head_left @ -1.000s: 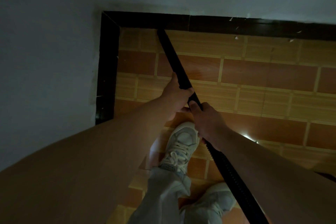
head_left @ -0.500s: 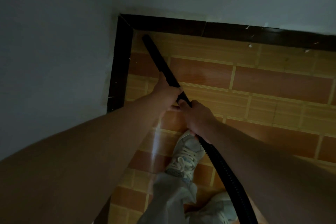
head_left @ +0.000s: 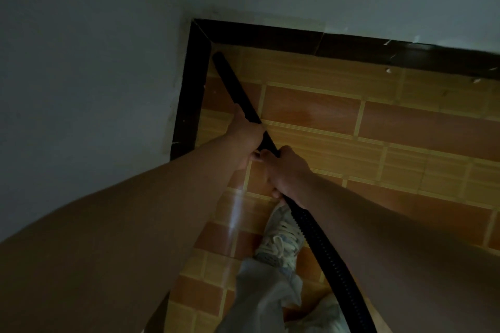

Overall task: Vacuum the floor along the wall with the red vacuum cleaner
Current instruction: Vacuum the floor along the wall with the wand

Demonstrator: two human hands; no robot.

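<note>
A black vacuum tube [head_left: 234, 87] slants from my hands down to the floor, its tip resting in the corner where two dark skirting boards [head_left: 192, 89] meet. My left hand [head_left: 244, 136] grips the smooth tube higher up its length. Just behind it, my right hand [head_left: 287, 170] grips the tube where the ribbed hose [head_left: 328, 259] begins. The hose runs off the bottom right edge. The red vacuum body is out of view.
The floor [head_left: 378, 143] is orange and yellow brick-pattern tile, dimly lit. Pale walls [head_left: 81, 62] close the corner at left and at the far side. My two white sneakers [head_left: 278, 240] and a light trouser leg stand just behind the hands.
The tube's tip has slid left along the far skirting into the corner. Both hands moved with it and kept their grip; the view shifted so the corner sits further right.
</note>
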